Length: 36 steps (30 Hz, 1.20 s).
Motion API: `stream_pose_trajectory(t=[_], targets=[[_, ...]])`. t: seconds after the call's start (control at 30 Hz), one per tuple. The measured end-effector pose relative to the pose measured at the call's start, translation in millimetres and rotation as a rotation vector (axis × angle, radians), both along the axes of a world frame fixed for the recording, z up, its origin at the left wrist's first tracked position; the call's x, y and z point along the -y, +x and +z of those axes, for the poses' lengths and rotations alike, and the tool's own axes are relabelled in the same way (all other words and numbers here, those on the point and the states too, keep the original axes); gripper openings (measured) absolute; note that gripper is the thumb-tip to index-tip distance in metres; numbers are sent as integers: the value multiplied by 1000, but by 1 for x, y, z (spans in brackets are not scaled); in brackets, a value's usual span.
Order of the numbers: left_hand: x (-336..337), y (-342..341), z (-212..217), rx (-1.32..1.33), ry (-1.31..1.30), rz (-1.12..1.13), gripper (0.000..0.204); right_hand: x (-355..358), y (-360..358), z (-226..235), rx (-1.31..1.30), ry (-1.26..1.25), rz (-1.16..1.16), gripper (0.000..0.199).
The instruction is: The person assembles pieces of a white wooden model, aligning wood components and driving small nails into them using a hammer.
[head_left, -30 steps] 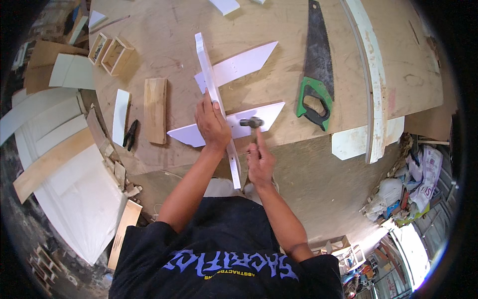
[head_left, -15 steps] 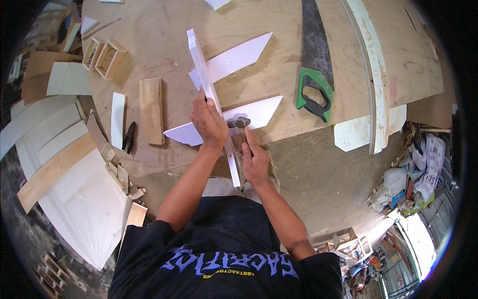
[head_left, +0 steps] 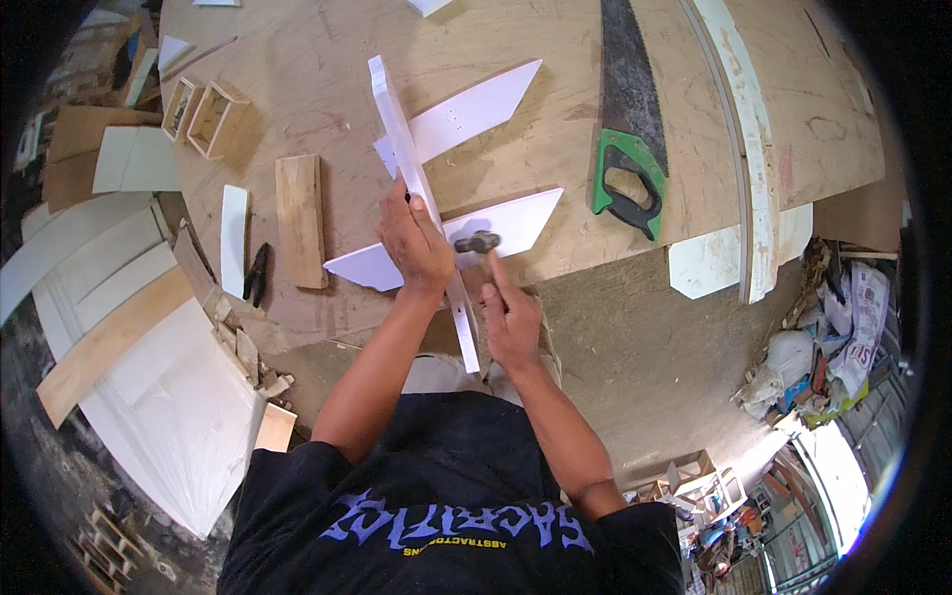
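My left hand [head_left: 416,248] is wrapped around a long, narrow white board [head_left: 400,129], which stands on edge and runs from the table past its near edge. Two white boards with slanted ends, an upper one [head_left: 481,107] and a lower one [head_left: 521,220], lie crosswise at it. My right hand [head_left: 512,325] is closed around a hammer [head_left: 478,242], its forefinger stretched along the handle. The dark hammer head is just right of the narrow board, over the lower slanted board; whether it touches either cannot be made out. Most of the handle is hidden by my fingers.
A green-handled handsaw [head_left: 631,178] lies right on the wooden table [head_left: 555,35]. Left are a wooden block [head_left: 300,220], a white strip [head_left: 234,240], black pliers [head_left: 257,275] and small wooden boxes [head_left: 217,119]. A long pale plank [head_left: 744,109] overhangs the table's near edge.
The hammer head and the right forefinger have shifted very slightly and look a little blurred now. My left hand keeps its hold on the narrow board.
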<state>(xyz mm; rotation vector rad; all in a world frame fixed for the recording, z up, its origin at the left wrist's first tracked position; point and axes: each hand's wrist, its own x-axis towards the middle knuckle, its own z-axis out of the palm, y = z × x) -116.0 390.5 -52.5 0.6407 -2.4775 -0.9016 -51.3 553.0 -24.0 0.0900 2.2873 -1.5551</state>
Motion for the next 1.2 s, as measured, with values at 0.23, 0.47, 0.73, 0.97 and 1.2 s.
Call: stream_pose_trajectory(t=[0.23, 0.47, 0.73, 0.97, 1.2], targets=[[3, 3, 4, 26, -2, -22, 40, 1, 1, 3, 109, -46, 1, 50], [4, 0, 0, -40, 14, 14, 38, 7, 3, 1, 260, -82, -68, 48], [2, -1, 0, -65, 8, 2, 38, 1, 6, 1, 137, -33, -34, 50], [7, 4, 3, 32, 80, -39, 42, -3, 9, 1, 264, -394, -257, 57], [83, -4, 56, 155, -183, -724, 50, -48, 7, 22, 270, -372, -398, 60]])
